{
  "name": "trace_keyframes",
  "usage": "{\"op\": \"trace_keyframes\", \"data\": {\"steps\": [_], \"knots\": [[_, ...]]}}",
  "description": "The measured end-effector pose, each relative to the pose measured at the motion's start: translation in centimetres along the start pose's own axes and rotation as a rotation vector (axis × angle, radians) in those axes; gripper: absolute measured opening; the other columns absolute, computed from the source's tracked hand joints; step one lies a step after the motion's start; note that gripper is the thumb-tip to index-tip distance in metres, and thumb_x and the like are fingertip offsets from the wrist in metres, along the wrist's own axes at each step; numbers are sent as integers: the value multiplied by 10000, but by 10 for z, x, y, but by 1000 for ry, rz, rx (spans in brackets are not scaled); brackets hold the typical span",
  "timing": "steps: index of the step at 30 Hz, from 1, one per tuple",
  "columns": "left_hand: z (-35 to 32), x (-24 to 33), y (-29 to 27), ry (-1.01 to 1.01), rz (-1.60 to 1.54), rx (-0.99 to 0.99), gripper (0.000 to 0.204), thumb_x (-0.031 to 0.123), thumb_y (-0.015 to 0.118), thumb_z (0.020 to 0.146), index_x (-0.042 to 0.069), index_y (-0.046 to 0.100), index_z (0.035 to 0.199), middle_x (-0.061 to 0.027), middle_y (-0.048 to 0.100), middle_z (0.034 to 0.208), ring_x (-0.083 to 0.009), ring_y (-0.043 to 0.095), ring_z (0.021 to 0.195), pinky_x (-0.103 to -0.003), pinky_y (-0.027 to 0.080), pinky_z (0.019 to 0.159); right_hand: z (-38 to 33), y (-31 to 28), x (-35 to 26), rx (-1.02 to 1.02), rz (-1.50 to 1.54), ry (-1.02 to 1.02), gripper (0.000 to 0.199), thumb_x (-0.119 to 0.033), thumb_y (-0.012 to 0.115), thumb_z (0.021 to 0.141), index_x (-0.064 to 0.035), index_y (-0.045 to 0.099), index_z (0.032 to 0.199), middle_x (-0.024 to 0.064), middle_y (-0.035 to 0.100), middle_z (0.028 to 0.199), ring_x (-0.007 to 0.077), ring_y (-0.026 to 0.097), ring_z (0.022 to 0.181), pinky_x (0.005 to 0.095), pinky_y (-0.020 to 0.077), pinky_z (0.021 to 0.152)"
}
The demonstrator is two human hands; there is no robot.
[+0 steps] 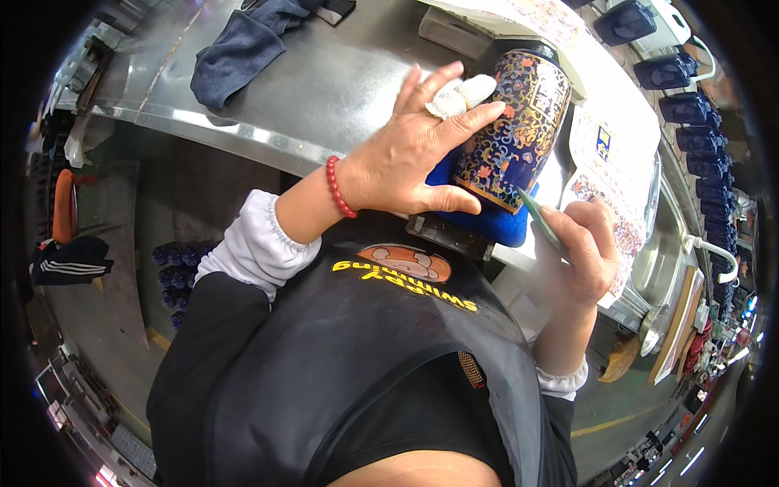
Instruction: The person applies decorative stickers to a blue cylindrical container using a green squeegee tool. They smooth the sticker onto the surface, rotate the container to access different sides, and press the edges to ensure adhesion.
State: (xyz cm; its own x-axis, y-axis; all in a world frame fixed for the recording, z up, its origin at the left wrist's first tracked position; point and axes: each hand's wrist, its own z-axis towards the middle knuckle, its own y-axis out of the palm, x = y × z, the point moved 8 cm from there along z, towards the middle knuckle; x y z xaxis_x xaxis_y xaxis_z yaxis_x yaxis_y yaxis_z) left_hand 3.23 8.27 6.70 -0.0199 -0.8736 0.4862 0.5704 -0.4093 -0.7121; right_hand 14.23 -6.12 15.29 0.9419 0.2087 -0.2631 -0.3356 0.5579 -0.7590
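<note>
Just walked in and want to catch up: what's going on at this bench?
A person steadies a dark blue patterned vase lying on its side on a blue cushion at the metal bench. The left hand, one finger wrapped in white, presses flat on the vase. The right hand holds a thin greenish tool against its base.

You have before you one dark-blue patterned vase (513, 130), one blue cushion (495, 221) under it, one thin green tool (542, 221), one white rag (461, 96), one dark cloth (243, 49), and a row of at least six similar dark-blue vases (690, 109) along the right.
</note>
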Motion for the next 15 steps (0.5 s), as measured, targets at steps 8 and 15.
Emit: {"op": "trace_keyframes", "data": {"steps": [8, 15], "knots": [[-1, -13, 21, -54, -355, 45, 893, 440, 674, 941, -18, 262, 1587, -240, 344, 1606, -376, 290, 1494, -486, 116, 1236, -20, 6, 11, 40, 19, 114, 302, 65, 806, 747, 9, 692, 1021, 137, 604, 836, 261, 602, 707, 340, 478, 588], [-2, -17, 23, -64, -467, 12, 937, 437, 693, 918, -11, 231, 1599, -245, 359, 1587, -376, 292, 1494, -488, 111, 1238, -5, 13, -6, 17, -64, -79, 461, 0, 771, 589, -49, 730, 1045, 56, 543, 887, 222, 523, 728, 381, 409, 681]]}}
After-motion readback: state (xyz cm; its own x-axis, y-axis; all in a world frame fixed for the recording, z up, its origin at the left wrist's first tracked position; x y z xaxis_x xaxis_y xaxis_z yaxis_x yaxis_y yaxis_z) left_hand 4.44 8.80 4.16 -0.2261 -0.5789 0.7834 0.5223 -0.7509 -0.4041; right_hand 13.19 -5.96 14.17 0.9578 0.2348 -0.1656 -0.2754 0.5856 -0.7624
